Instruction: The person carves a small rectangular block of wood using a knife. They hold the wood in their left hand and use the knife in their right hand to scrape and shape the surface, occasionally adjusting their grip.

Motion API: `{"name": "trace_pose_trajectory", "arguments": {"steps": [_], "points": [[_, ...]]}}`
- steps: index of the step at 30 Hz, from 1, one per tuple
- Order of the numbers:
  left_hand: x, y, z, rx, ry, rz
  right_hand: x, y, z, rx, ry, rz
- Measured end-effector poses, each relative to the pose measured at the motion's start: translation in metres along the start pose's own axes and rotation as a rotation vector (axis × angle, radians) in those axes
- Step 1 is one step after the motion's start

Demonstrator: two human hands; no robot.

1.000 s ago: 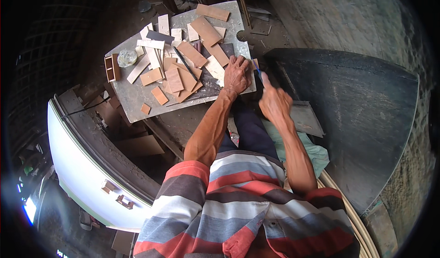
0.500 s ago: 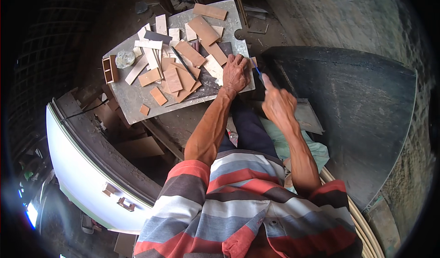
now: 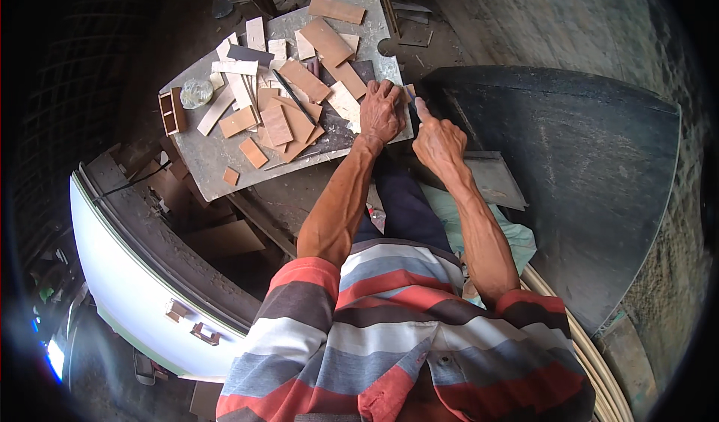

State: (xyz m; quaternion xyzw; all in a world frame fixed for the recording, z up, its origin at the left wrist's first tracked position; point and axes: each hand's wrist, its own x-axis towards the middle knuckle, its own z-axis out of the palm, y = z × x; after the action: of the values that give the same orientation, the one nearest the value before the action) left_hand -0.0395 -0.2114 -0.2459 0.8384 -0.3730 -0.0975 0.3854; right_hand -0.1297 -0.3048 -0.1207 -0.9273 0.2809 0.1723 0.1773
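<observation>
At the right edge of the worktable [image 3: 217, 186], my left hand [image 3: 383, 113] is closed with bent fingers, pressing down on a small brown wooden piece [image 3: 409, 91] whose end sticks out past the edge. Most of that piece lies hidden under the hand. Just to its right, my right hand [image 3: 440, 143] grips a thin, narrow blade-like tool [image 3: 411, 100] with some blue on it, forefinger stretched along it. The tool is against or very near the jutting end; its exact kind is too small to tell. Beside my left hand lies a pale wooden strip [image 3: 344, 101].
Several brown and pale wooden pieces [image 3: 328, 41] litter the table, with a long black pointed tool [image 3: 294, 95]. A clear tub [image 3: 196, 94] and a small wooden box [image 3: 172, 111] stand at the left. A dark curved panel [image 3: 569, 175] leans at the right; a white panel [image 3: 142, 280] lies lower left.
My right hand has moved up and left, bringing the tool closer to my left hand. My left hand keeps its hold on the wooden piece. The whole view has shifted slightly.
</observation>
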Motion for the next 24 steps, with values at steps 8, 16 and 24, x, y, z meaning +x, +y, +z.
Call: {"name": "trace_pose_trajectory", "arguments": {"steps": [8,16,24], "points": [[0.001,0.001,-0.001,-0.031,0.026,-0.022,-0.018,0.007,-0.006,-0.012,-0.012,0.003],[-0.001,-0.005,0.001,0.006,-0.004,-0.021,-0.033,-0.003,-0.025,-0.023,-0.087,0.045],[-0.003,-0.004,0.001,0.010,0.003,-0.027,-0.034,-0.006,-0.035,-0.008,-0.090,0.054]]}}
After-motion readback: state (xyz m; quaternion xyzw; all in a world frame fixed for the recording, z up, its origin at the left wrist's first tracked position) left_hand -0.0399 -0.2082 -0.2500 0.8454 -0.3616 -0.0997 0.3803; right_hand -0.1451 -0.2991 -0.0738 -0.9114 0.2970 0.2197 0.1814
